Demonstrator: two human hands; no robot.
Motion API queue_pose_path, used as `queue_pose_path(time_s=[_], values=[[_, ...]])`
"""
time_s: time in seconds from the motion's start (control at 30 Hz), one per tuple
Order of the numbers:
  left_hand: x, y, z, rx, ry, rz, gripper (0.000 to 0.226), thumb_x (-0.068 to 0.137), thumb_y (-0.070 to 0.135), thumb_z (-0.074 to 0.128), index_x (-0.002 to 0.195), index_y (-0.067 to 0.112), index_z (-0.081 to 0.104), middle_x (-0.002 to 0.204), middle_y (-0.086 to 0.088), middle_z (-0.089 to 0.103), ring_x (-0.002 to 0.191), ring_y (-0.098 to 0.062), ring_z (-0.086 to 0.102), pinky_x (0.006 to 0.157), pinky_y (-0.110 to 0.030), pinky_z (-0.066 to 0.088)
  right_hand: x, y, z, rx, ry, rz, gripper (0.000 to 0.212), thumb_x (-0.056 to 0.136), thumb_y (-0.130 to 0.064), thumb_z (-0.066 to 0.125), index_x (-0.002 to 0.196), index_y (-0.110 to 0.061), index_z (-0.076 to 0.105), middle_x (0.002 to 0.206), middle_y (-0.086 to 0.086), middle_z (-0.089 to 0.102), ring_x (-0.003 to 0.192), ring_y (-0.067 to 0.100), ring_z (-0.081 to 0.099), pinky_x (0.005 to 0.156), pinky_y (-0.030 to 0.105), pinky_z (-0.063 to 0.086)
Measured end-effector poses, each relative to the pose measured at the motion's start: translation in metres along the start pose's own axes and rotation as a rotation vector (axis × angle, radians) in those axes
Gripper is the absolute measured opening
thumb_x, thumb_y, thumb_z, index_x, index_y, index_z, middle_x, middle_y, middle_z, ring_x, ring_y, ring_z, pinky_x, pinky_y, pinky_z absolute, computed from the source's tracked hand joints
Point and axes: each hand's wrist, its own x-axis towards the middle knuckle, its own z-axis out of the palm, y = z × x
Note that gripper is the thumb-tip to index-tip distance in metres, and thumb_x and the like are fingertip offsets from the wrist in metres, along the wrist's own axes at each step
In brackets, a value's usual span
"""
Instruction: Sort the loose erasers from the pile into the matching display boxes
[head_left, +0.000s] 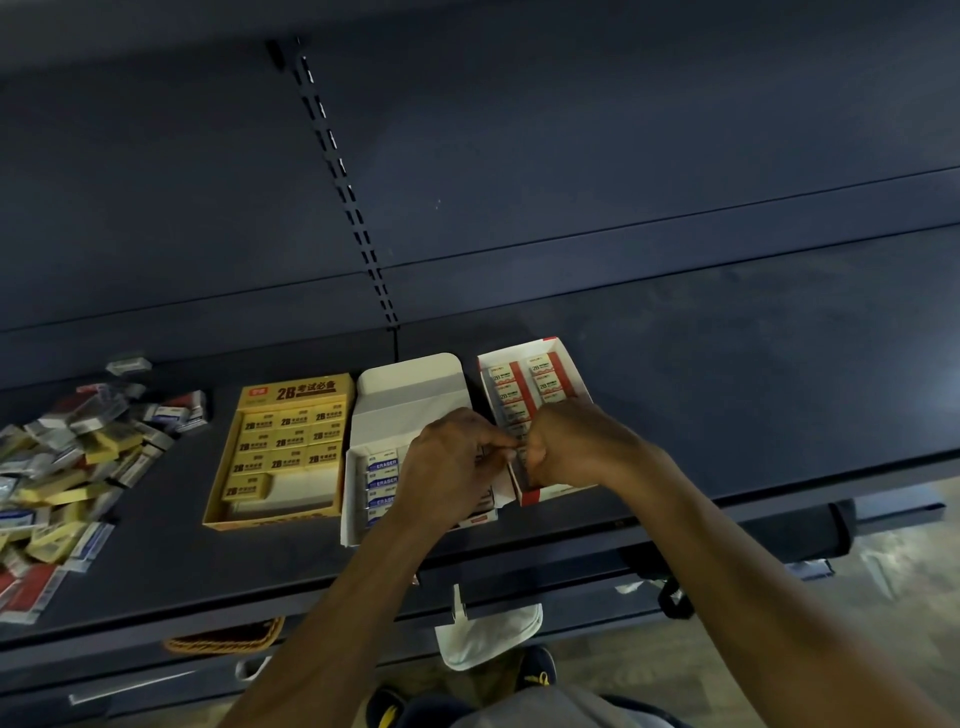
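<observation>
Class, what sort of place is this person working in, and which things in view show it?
Probably a stationery shop: dark retail shelving with a slotted upright, three open display boxes of erasers, and a pile of loose erasers.

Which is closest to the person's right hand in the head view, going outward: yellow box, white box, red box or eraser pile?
1. red box, under the right hand.
2. white box, just left of it.
3. yellow box, further left.
4. eraser pile, far left.
</observation>
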Motion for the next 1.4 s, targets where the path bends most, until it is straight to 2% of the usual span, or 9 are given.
queue_pose_path(time_s=[0.1, 0.27, 0.37, 0.5, 0.63, 0.73, 1.07, 1.27, 1.4], values=[[-0.001, 0.001, -0.001, -0.007, -0.002, -0.007, 0.017, 0.083, 0.015, 0.070, 0.098, 0.023, 0.075, 0.100, 0.003, 0.066, 0.087, -0.011, 0.063, 0.081, -0.028, 0.054, -0.002, 0.009, -0.002, 0.074, -0.005, 0.005, 0.012, 0.083, -0.021, 0.066, 0.083, -0.010, 0.071, 0.093, 0.002, 0.070, 0.090, 0.016, 0.064, 0.084, 0.028, 0.052], [-0.007, 0.004, -0.008, 0.010, 0.030, 0.015, 0.021, 0.086, 0.022, 0.065, 0.106, 0.026, 0.071, 0.103, 0.004, 0.068, 0.088, -0.007, 0.063, 0.079, -0.021, 0.052, -0.010, 0.009, -0.010, 0.120, 0.119, 0.007, 0.013, 0.088, -0.020, 0.060, 0.091, -0.017, 0.072, 0.108, -0.003, 0.068, 0.101, 0.014, 0.062, 0.087, 0.023, 0.047], [-0.011, 0.004, -0.019, 0.032, 0.101, -0.011, 0.024, 0.086, 0.020, 0.065, 0.109, 0.026, 0.068, 0.104, 0.003, 0.069, 0.090, -0.010, 0.064, 0.080, -0.025, 0.052, -0.011, -0.001, -0.011, 0.165, 0.255, 0.002, 0.015, 0.092, -0.020, 0.056, 0.099, -0.019, 0.069, 0.112, -0.002, 0.067, 0.098, 0.015, 0.064, 0.086, 0.030, 0.052], [-0.020, -0.005, -0.032, 0.107, 0.170, -0.020, 0.025, 0.084, 0.017, 0.066, 0.108, 0.021, 0.068, 0.104, -0.003, 0.069, 0.089, -0.018, 0.065, 0.079, -0.034, 0.054, -0.007, -0.029, 0.000, 0.225, 0.389, -0.091, 0.016, 0.092, -0.023, 0.055, 0.102, -0.021, 0.067, 0.101, -0.010, 0.068, 0.081, 0.003, 0.063, 0.075, 0.016, 0.049], [-0.035, -0.024, -0.044, 0.186, 0.185, -0.018, 0.025, 0.079, 0.014, 0.068, 0.104, 0.016, 0.069, 0.091, -0.006, 0.069, 0.080, -0.022, 0.065, 0.068, -0.030, 0.052, 0.003, -0.066, 0.020, 0.286, 0.411, -0.181, 0.014, 0.090, -0.023, 0.057, 0.100, -0.021, 0.067, 0.096, -0.007, 0.070, 0.080, 0.007, 0.065, 0.079, 0.029, 0.053], [-0.047, -0.037, -0.059, 0.205, 0.184, -0.018, 0.024, 0.074, 0.008, 0.072, 0.096, 0.014, 0.069, 0.084, -0.007, 0.068, 0.074, -0.022, 0.065, 0.062, -0.023, 0.046, 0.012, -0.091, 0.035, 0.306, 0.438, -0.242, 0.011, 0.089, -0.023, 0.058, 0.096, -0.022, 0.066, 0.094, -0.007, 0.069, 0.080, 0.006, 0.064, 0.078, 0.027, 0.053], [-0.089, -0.086, -0.110, 0.261, 0.214, -0.072, 0.031, 0.063, 0.003, 0.079, 0.088, 0.016, 0.067, 0.079, -0.002, 0.068, 0.070, -0.022, 0.065, 0.055, -0.018, 0.041, 0.042, -0.165, 0.063, 0.316, 0.336, -0.306, 0.008, 0.088, -0.023, 0.059, 0.091, -0.023, 0.066, 0.092, -0.007, 0.068, 0.080, 0.006, 0.062, 0.076, 0.030, 0.053], [-0.108, -0.120, -0.133, 0.305, 0.238, -0.151, 0.034, 0.064, 0.008, 0.078, 0.096, 0.017, 0.070, 0.083, -0.004, 0.069, 0.074, -0.028, 0.064, 0.056, -0.029, 0.050, 0.056, -0.204, 0.073, 0.269, 0.291, -0.309, 0.014, 0.089, -0.025, 0.057, 0.101, -0.024, 0.065, 0.104, -0.008, 0.066, 0.094, 0.008, 0.061, 0.083, 0.028, 0.051], [-0.120, -0.143, -0.145, 0.372, 0.257, -0.191, 0.020, 0.070, 0.016, 0.067, 0.089, 0.017, 0.069, 0.078, -0.004, 0.066, 0.069, -0.029, 0.061, 0.054, -0.030, 0.048, 0.064, -0.227, 0.080, 0.244, 0.246, -0.320, 0.015, 0.090, -0.026, 0.056, 0.103, -0.025, 0.064, 0.105, -0.011, 0.066, 0.097, 0.006, 0.060, 0.085, 0.025, 0.048]])
